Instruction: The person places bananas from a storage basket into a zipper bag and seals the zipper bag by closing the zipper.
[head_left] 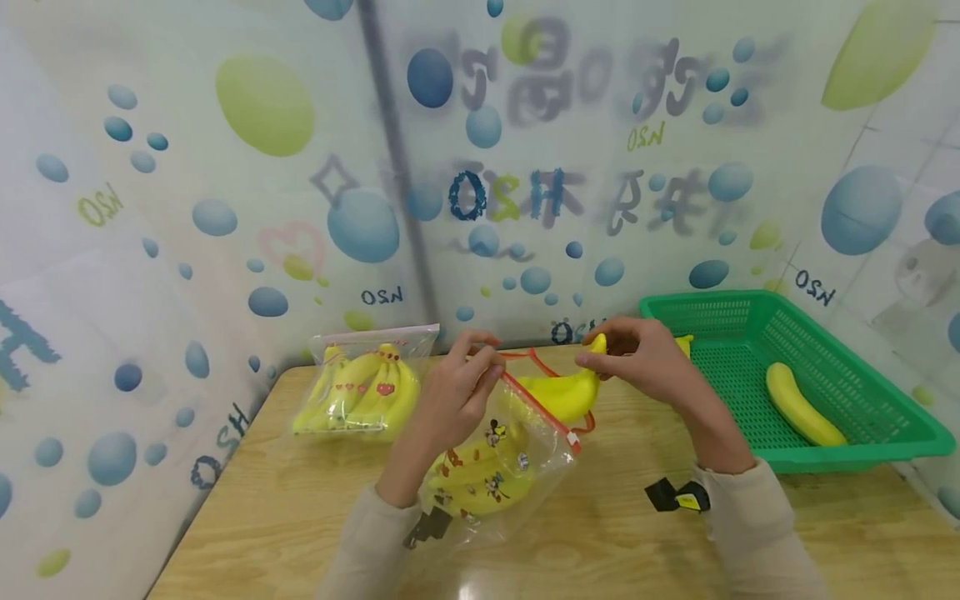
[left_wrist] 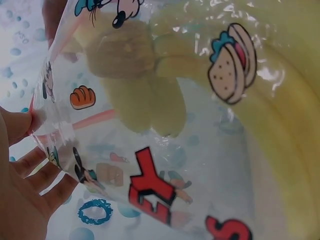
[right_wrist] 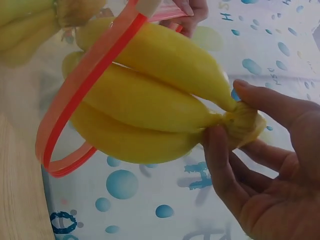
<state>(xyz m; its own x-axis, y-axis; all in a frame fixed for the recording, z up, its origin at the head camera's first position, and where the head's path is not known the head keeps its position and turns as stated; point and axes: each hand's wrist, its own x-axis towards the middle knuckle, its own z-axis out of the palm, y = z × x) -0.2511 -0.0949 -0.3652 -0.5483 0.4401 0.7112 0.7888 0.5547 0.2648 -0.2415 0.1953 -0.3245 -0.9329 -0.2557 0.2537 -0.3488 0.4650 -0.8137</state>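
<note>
My left hand (head_left: 453,400) pinches the edge of a clear zip bag (head_left: 551,471) near its red zip, at the middle of the table. Cartoon prints cover the bag, and a bunch of bananas (head_left: 480,483) shows through its plastic. Its mouth gapes in a red loop. With thumb and fingertips, my right hand (right_wrist: 280,145) grips another banana bunch (right_wrist: 145,95) by the stem end. The lower ends of that bunch (head_left: 566,398) pass through the red-edged mouth, as the right wrist view shows. In the left wrist view, the printed plastic (left_wrist: 210,165) fills most of the picture.
To the left lies a second clear zip bag (head_left: 375,400) with bananas inside. At the right a green plastic basket (head_left: 862,457) holds a single banana (head_left: 802,408) and a yellow piece partly hidden behind my right hand. A patterned curtain (head_left: 487,283) hangs behind the wooden table (head_left: 255,500).
</note>
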